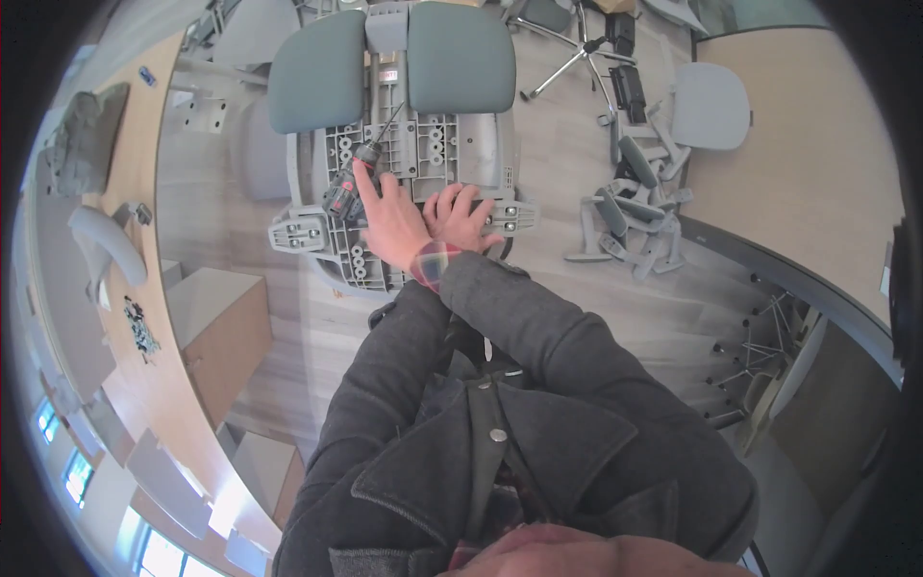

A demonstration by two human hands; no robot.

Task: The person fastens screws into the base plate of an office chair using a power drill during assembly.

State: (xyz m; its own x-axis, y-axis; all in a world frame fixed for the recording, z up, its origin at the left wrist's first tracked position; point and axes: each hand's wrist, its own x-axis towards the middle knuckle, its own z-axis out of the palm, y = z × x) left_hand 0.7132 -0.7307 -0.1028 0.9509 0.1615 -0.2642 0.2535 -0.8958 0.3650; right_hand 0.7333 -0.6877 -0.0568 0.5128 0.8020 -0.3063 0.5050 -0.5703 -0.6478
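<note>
A grey plastic chair frame with ribs and slots lies before me, two green-grey pads at its far end. My forearms cross. My right hand, left of the other, has its fingers apart, and its index finger reaches to a dark and red power drill. The drill lies on the frame's left part, its long bit pointing up and right. Just right of that hand, my left hand rests with spread, slightly bent fingers on the frame near its right bracket. Neither hand visibly holds anything.
A long wooden desk curves along the left, bearing small hardware. Wooden cabinets stand beside it. Loose chair parts and a metal star base lie on the floor at right, near another table.
</note>
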